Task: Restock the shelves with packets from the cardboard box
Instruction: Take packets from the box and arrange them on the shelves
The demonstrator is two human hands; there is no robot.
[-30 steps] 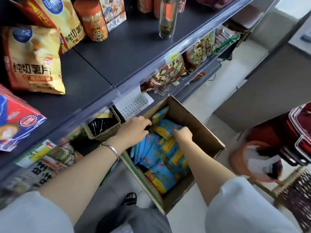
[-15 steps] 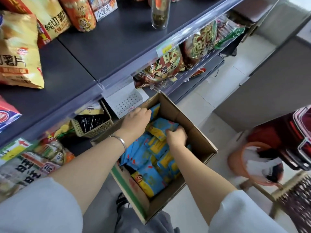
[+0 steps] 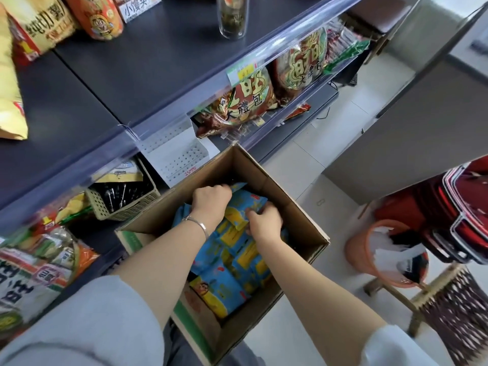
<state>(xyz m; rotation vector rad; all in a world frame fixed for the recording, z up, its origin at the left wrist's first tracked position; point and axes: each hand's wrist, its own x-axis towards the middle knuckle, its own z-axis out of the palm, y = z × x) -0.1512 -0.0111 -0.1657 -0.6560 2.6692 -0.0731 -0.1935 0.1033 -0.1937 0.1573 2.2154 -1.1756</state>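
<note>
An open cardboard box (image 3: 298,207) sits on the floor below the shelves, holding several blue and yellow packets (image 3: 224,286). Both of my hands are inside it. My left hand (image 3: 208,199), a silver bangle on its wrist, curls its fingers round the far edge of the topmost blue packet (image 3: 244,204). My right hand (image 3: 264,220) pinches the near right edge of that same packet. The dark shelf (image 3: 148,64) above has bare room between snack bags and a glass jar.
A glass jar (image 3: 232,17) and yellow and orange snack bags (image 3: 97,17) stand on the upper shelf. Red gift bags (image 3: 243,107) fill the lower shelf; a small basket (image 3: 124,194) sits left of the box. An orange bin (image 3: 385,254), a stool and red baskets crowd the right.
Both hands have moved toward the far end of the box and closed on the top blue packet. The camera has tilted lower and closer to the box.
</note>
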